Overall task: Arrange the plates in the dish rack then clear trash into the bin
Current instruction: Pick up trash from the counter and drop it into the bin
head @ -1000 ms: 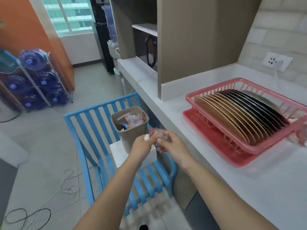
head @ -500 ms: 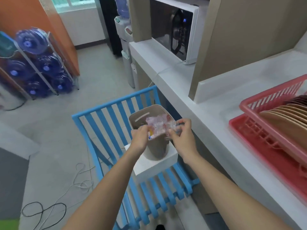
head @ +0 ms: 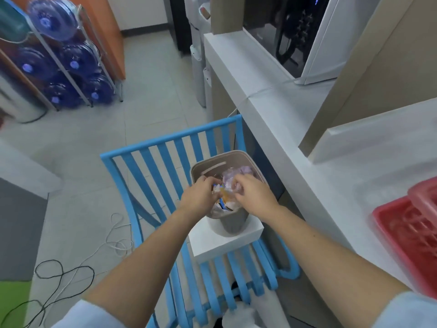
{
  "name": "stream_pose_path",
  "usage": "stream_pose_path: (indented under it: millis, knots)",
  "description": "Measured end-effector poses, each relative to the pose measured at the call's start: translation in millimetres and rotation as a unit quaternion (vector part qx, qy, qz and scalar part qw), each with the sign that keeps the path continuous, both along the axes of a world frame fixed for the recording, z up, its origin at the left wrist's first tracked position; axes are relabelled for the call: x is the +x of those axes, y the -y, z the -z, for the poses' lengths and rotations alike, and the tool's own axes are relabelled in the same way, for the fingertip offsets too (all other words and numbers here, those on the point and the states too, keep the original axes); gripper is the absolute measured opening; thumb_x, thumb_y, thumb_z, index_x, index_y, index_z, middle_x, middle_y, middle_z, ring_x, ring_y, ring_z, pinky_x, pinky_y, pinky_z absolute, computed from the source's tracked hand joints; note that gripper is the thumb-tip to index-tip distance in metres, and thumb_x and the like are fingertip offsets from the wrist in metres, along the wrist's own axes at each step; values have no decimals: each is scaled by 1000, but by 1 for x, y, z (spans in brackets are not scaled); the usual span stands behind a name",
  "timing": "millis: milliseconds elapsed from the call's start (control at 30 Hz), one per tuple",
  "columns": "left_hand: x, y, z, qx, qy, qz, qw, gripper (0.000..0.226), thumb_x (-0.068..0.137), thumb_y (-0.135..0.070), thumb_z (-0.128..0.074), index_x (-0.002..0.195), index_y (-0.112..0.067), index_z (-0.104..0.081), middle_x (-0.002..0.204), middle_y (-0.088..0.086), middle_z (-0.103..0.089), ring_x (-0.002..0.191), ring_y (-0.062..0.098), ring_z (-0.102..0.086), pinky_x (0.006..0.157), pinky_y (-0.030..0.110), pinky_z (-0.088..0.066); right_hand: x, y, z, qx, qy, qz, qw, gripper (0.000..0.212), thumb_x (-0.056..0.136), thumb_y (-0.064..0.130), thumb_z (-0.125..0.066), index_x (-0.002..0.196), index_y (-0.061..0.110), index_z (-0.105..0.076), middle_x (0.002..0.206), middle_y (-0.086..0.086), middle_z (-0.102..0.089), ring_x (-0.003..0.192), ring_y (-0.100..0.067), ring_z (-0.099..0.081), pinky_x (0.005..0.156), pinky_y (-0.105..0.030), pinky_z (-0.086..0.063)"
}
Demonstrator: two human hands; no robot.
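- No writing is legible anywhere (motion blur softens everything).
- The bin (head: 228, 218), a rounded beige plastic tub, stands on a white block (head: 227, 242) on the slatted blue chair (head: 165, 157), left of the white desk (head: 295, 147).
- Left hand (head: 197, 200) and right hand (head: 254, 196) sit over the bin's mouth, fingers (head: 238, 181) curled onto crinkly clear plastic trash (head: 228, 188) inside.
- The red plastic dish rack (head: 411, 228) sits near right on the desk.

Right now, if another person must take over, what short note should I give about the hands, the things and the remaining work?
Left hand: over the bin, fingers closed on wrappers.
Right hand: over the bin, closed on clear plastic trash.
Bin: on a white box on the blue chair, nearly full.
Rack: on the counter, mostly out of view; plates not visible.
Left: press the trash in, let go, check the counter.
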State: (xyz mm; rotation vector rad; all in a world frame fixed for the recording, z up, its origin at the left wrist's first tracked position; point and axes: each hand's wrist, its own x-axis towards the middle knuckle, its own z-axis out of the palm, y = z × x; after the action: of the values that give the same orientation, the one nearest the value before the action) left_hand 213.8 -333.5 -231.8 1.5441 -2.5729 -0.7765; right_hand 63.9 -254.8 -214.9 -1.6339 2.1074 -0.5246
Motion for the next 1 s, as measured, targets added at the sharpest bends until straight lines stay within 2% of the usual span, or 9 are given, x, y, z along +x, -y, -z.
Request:
stream_pose_path:
  millis: [167,267,367,433,500,600,700,933,1000]
  knots:
    - [-11,20,14,-88,67,24,994,39,89,-54,-58,123,-36,-53,105,-11,-67,112,13,-57,111,42,-16,-22,42,30,106,-35,-6,994,22,87,24,-65,107,21,-56,146,-7,-38,118,-28,-54,88,-33,-45]
    - [-11,30,23,-123,97,26,987,39,89,-59,-54,120,-37,-60,125,-12,-57,126,13,-43,111,44,-10,-30,62,46,142,-31,-17,989,26,90,29,-62,113,18,-55,147,-8,-35,123,-28,-50,92,-35,-44]
    - [-6,32,34,-140,30,-61,988,34,94,-42,-55,126,-32,-59,140,-3,-43,131,20,-33,106,41,-19,-30,77,63,171,-19,-33,985,34,89,28,-62,122,20,-54,139,-10,-44,129,-30,-43,94,-36,-45]
    - [-1,28,39,-124,-30,-155,980,46,94,-29,-57,139,-24,-49,140,6,-40,129,26,-34,105,42,-29,-28,84,74,192,-11,-49,980,39,91,33,-61,129,25,-55,136,-10,-50,127,-31,-44,98,-36,-45]
    - [5,27,45,-108,-51,-198,973,54,95,-25,-56,146,-18,-40,137,11,-41,127,28,-36,103,42,-35,-25,89,83,227,-6,-82,971,44,95,38,-55,138,27,-50,141,-10,-49,131,-31,-42,104,-35,-41]
    - [8,29,53,-82,-56,-208,973,53,98,-25,-50,149,-16,-35,131,13,-44,124,28,-39,100,41,-38,-19,92,93,283,37,-107,953,51,96,39,-54,145,32,-41,150,-5,-42,131,-27,-44,110,-34,-37]
    - [4,27,57,-70,-67,-229,968,53,99,-20,-46,150,-17,-34,124,12,-47,117,28,-42,95,40,-41,-10,88,102,320,66,-130,936,54,94,41,-57,145,37,-40,155,-5,-34,137,-26,-39,114,-35,-30]
    - [1,25,63,-53,-95,-251,962,52,101,-20,-40,152,-23,-28,118,8,-47,104,24,-51,89,39,-48,-7,100,109,422,12,-196,885,51,98,41,-49,147,42,-32,161,0,-19,142,-30,-28,116,-42,-26]
    - [0,25,65,-50,-91,-253,962,52,101,-20,-40,152,-23,-27,117,8,-46,100,25,-53,86,41,-49,-8,101,116,442,-22,-225,868,55,98,45,-47,149,43,-27,162,1,-11,146,-30,-19,117,-43,-23]
